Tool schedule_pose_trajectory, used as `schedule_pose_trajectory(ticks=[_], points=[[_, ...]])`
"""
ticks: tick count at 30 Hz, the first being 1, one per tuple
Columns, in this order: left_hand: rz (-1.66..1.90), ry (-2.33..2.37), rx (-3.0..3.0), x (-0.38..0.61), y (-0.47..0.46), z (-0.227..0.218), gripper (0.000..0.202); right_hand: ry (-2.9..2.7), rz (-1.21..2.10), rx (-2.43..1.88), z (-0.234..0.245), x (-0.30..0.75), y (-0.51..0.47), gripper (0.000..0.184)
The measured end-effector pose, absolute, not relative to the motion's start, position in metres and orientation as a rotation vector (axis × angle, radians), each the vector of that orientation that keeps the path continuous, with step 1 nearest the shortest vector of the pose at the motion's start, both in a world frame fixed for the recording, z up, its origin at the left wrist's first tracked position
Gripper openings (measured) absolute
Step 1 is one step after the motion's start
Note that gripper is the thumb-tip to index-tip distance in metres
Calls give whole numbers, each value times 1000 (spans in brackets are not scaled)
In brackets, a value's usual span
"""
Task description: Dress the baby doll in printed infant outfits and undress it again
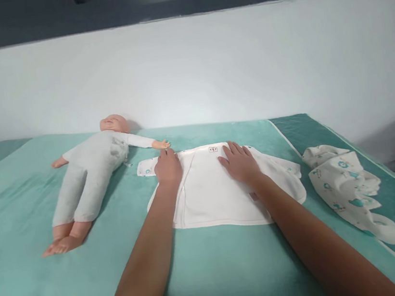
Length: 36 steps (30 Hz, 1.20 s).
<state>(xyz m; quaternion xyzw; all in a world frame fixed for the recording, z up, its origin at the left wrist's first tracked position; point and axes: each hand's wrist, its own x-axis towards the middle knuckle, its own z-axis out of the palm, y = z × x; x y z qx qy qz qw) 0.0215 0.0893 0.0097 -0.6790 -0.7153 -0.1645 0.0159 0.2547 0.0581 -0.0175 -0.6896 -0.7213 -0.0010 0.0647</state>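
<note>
A white baby top (211,194) lies spread flat on the teal blanket (214,272), inner side up with a small label near its collar. My left hand (167,167) rests on its left shoulder by the sleeve, fingers curled down onto the cloth. My right hand (239,163) lies flat on the upper right of the garment, fingers stretched out. A baby doll (90,174) in a grey suit lies on its back to the left, one arm reaching toward my left hand.
A crumpled white printed garment (348,186) lies at the right on a darker teal strip. A white wall (187,71) runs close behind the table. The table's front edge is at the lower left.
</note>
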Motion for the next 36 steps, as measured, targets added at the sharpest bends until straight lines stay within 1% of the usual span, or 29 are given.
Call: schedule_pose_trajectory(ticks=[4,8,13,22,36], points=[[-529,-1918,-2223,22,58,7,36,-2156,-37,-2094,-20,256,38,65],[-545,-1634,-2484,16,22,-3,46,-2085,-35,-2145,-24,266,13,68],[-435,-1738,-2527,0,-12,-14,61,-2013,-29,-2225,-27,279,-11,70],[-367,-1803,-2495,-14,-48,-9,55,-1967,-157,-2279,-31,290,-59,65],[-428,-1590,-2472,-44,-115,-11,53,-1930,-330,-2269,-46,304,-154,66]])
